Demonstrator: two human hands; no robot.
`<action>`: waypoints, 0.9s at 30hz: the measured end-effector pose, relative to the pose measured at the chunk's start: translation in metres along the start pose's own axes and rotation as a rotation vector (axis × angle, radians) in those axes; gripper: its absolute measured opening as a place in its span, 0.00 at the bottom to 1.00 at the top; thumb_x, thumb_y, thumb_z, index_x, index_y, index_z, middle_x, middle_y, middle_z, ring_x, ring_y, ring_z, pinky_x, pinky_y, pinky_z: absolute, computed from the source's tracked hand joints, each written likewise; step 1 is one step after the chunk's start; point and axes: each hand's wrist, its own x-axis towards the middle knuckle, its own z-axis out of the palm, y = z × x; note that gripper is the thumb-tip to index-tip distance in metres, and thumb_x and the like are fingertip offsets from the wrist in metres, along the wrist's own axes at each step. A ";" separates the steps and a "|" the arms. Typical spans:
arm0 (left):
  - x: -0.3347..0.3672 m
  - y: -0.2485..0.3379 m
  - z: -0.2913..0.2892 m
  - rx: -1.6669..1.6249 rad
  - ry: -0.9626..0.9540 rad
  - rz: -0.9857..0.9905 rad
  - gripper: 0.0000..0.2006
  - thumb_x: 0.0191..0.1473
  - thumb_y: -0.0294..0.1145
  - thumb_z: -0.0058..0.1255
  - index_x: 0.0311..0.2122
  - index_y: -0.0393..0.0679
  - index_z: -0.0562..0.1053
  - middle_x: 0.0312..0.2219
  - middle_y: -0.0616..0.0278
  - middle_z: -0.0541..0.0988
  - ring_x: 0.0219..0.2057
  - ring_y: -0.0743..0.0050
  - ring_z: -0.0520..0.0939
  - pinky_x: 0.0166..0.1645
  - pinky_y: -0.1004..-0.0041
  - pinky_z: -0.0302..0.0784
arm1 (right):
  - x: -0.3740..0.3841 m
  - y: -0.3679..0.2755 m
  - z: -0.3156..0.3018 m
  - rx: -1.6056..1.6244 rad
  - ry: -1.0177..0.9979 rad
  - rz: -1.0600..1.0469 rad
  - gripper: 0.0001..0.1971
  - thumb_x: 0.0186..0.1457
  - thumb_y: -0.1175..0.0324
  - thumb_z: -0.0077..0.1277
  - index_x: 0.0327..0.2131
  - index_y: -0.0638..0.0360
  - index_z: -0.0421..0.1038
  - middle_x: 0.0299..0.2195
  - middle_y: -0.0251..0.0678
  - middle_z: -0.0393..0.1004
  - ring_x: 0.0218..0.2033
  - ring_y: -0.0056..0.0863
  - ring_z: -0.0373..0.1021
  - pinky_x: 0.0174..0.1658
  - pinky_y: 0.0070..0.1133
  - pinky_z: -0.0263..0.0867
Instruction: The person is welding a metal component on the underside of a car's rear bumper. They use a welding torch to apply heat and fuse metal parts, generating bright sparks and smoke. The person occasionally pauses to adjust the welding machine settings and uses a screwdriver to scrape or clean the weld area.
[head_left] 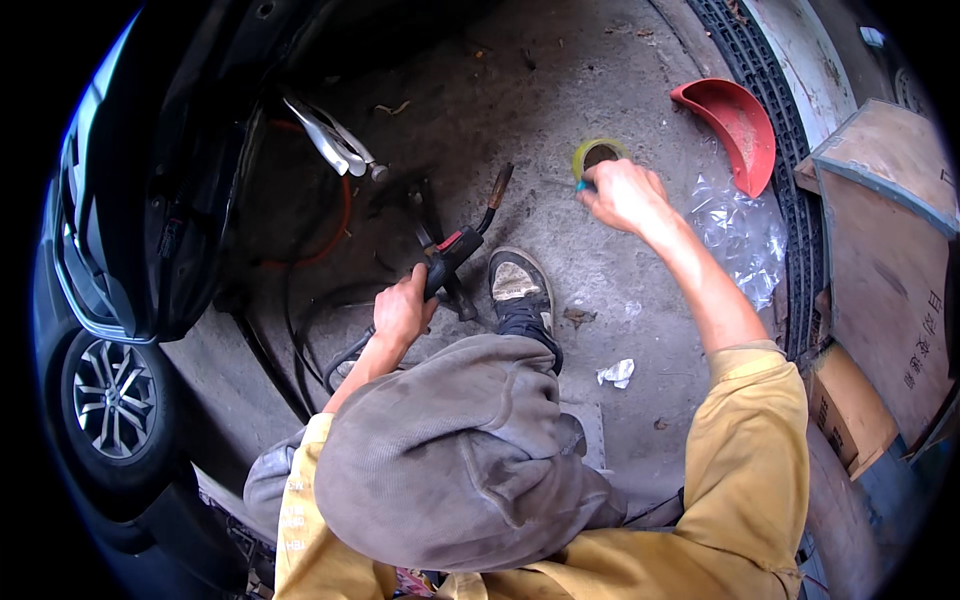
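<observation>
A welding torch [457, 250] with a black handle, red trigger and copper-coloured nozzle is gripped in my left hand [402, 308]; its nozzle points up and away from me. My right hand [625, 196] reaches forward with its fingers closed. A small teal bit [583, 186] shows at those fingertips, too little of it to name. Right beyond them is a yellow-green ring [579, 157], like a tape roll or shallow round tin, partly hidden by the hand. Around the torch, dark metal tools [458, 298], perhaps hammers, lie on the concrete.
Large locking pliers [332, 140] lie at the far left, by a dark car [140, 300]. An orange hose [340, 225] and black cables curve nearby. At the right are a red curved pan [745, 130], clear plastic [740, 235], black track [800, 240] and a wooden box [885, 260].
</observation>
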 end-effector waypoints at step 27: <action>-0.006 -0.002 -0.001 -0.068 0.471 0.151 0.28 0.38 0.26 0.63 0.49 0.41 0.68 0.31 0.56 0.74 0.31 0.55 0.76 0.35 0.60 0.73 | -0.014 0.026 -0.044 0.704 0.130 0.088 0.21 0.55 0.55 0.58 0.46 0.60 0.78 0.30 0.42 0.80 0.30 0.26 0.76 0.35 0.23 0.70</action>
